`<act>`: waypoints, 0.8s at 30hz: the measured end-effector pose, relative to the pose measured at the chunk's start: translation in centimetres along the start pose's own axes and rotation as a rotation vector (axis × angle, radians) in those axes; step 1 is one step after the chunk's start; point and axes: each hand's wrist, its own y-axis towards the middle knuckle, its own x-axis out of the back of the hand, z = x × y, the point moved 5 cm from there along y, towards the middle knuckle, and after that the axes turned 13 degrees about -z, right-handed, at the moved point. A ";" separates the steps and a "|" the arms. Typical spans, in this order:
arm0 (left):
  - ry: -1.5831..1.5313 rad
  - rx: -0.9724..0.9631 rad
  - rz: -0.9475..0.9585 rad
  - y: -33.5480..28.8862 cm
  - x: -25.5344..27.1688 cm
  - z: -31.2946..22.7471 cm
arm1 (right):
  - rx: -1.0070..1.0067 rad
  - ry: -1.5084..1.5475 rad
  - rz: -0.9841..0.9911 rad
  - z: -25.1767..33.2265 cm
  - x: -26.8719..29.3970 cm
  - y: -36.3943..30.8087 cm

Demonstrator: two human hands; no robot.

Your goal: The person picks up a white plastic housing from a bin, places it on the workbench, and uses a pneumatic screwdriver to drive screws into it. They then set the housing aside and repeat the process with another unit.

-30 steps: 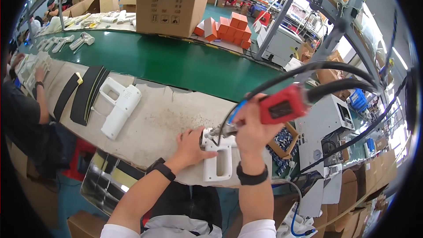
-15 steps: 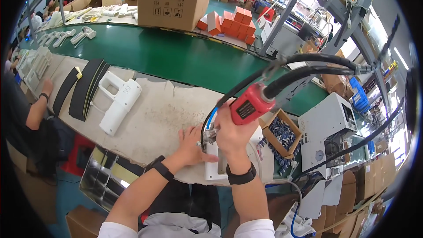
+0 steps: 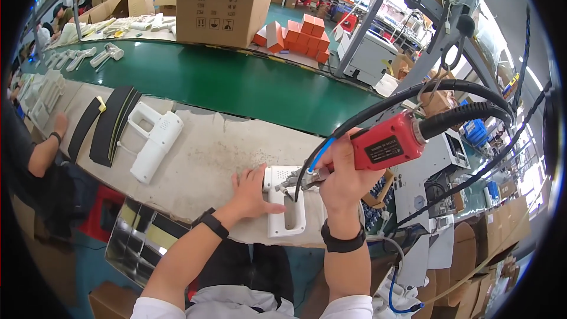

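Observation:
A white plastic housing with a loop handle [image 3: 287, 225] lies on the worktable in front of me. My left hand [image 3: 249, 196] rests at its left side, fingers spread and thumb reaching onto the handle. In my right hand [image 3: 342, 184] is a red electric screwdriver [image 3: 387, 143], tilted well over, with a thick black cable at its rear and a blue-and-black hose along it. Its metal tip hangs over the upper part of the handle; whether it touches is unclear. A second white housing [image 3: 158, 142] lies to the left, next to dark foam strips [image 3: 112, 127].
A green conveyor belt [image 3: 207, 77] runs behind the worktable, with a large carton [image 3: 221, 6] and orange boxes [image 3: 295, 38] beyond. To the right, a cardboard tray [image 3: 385, 192] of small blue parts stands near a white machine [image 3: 413, 189]. A co-worker's hand [image 3: 61, 125] is at far left.
My right hand has moved right, and the screwdriver has swung from steep to nearly level, uncovering more of the housing. My left hand stays beside the housing, its fingers spread wider.

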 end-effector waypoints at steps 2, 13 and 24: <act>-0.011 -0.006 -0.004 0.0 0.0 -0.1 | 0.013 -0.013 0.001 -0.1 0.6 0.4; 0.009 0.011 0.075 -0.1 0.4 -0.5 | 0.006 -0.219 0.017 -6.5 0.7 -1.7; 0.120 -0.089 -0.310 -3.3 -0.6 -2.5 | -0.109 -0.073 -0.051 -4.3 1.3 -0.9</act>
